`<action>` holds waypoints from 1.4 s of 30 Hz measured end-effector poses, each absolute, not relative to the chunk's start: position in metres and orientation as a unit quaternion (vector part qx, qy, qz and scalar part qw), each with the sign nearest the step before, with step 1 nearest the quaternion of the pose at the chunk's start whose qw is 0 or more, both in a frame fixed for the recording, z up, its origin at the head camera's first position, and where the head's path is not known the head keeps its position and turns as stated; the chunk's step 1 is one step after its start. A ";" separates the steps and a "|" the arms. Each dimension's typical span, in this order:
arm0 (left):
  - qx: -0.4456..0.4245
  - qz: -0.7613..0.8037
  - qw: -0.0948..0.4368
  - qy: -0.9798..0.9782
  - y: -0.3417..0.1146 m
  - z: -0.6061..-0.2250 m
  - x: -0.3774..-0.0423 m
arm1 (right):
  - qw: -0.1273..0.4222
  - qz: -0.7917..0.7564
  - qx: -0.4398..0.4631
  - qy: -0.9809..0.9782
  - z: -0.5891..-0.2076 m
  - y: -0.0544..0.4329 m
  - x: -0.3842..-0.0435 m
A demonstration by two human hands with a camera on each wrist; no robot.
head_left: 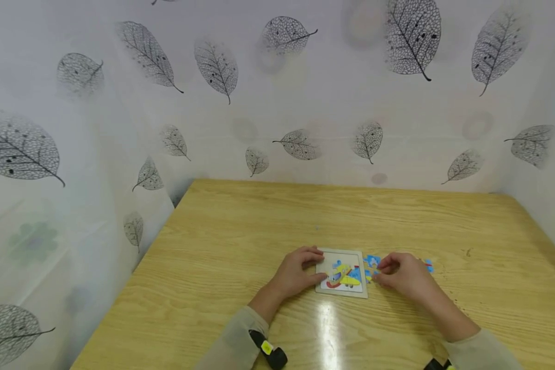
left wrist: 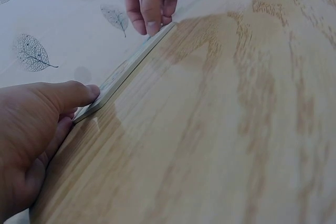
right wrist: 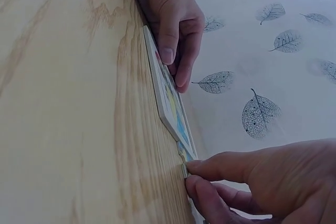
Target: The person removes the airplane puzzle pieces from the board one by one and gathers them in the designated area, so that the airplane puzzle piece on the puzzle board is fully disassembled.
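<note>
A square jigsaw puzzle board [head_left: 342, 294] with a pale rim lies flat on the table. Part of a yellow and blue airplane picture [head_left: 350, 280] fills its lower right, and the rest of the tray is bare white. My left hand [head_left: 297, 271] holds the board at its left side, thumb on top near the lower corner, fingers at the upper corner. Just right of the board, my right hand [head_left: 407, 276] pinches a small puzzle piece [right wrist: 185, 170] between thumb and forefinger, low over the tabletop. Its picture is mostly hidden by the fingertips.
Loose blue puzzle pieces [head_left: 372, 260] lie between the board and my right hand. Another blue piece with a red mark [head_left: 429, 265] shows beyond that hand. The wooden table [head_left: 240, 221] meets a leaf-printed curtain [head_left: 324, 103] at the back and sides.
</note>
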State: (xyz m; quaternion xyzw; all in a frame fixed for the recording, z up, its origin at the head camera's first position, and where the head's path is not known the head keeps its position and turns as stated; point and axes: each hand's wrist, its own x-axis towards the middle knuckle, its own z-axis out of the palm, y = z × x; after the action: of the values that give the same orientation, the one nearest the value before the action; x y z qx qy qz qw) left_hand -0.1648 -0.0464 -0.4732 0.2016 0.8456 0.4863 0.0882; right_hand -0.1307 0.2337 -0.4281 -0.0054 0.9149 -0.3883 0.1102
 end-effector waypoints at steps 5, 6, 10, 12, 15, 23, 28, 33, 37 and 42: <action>0.197 0.485 0.096 0.846 -0.045 -0.472 -0.164 | 0.117 -0.386 -0.001 0.915 -0.429 0.232 -0.131; 0.197 0.482 0.096 0.848 -0.045 -0.473 -0.164 | 0.121 -0.394 0.003 0.911 -0.429 0.232 -0.131; 0.202 0.467 0.091 0.856 -0.044 -0.473 -0.164 | 0.131 -0.424 0.005 0.896 -0.432 0.229 -0.132; 0.203 0.462 0.090 0.858 -0.044 -0.472 -0.164 | 0.140 -0.445 0.004 0.885 -0.432 0.226 -0.132; 0.206 0.458 0.086 0.860 -0.044 -0.470 -0.164 | 0.157 -0.480 -0.012 0.863 -0.433 0.221 -0.134; 0.220 0.451 0.073 0.862 -0.042 -0.471 -0.167 | 0.207 -0.548 -0.058 0.808 -0.432 0.209 -0.146; 0.223 0.446 0.069 0.864 -0.040 -0.471 -0.167 | 0.227 -0.568 -0.067 0.788 -0.434 0.201 -0.151; 0.221 0.447 0.065 0.864 -0.041 -0.471 -0.167 | 0.222 -0.546 -0.085 0.804 -0.436 0.192 -0.153; 0.219 0.444 0.063 0.866 -0.043 -0.474 -0.167 | 0.211 -0.526 -0.102 0.818 -0.438 0.190 -0.155; 0.215 0.453 0.064 0.863 -0.045 -0.474 -0.166 | 0.204 -0.516 -0.125 0.822 -0.441 0.190 -0.157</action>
State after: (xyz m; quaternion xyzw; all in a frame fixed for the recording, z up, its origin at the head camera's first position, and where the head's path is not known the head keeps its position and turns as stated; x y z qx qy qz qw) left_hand -0.1665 -0.0452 -0.4739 0.2153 0.8626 0.4534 0.0638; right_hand -0.1572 0.1895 -0.4412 -0.1252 0.8224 -0.5161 0.2040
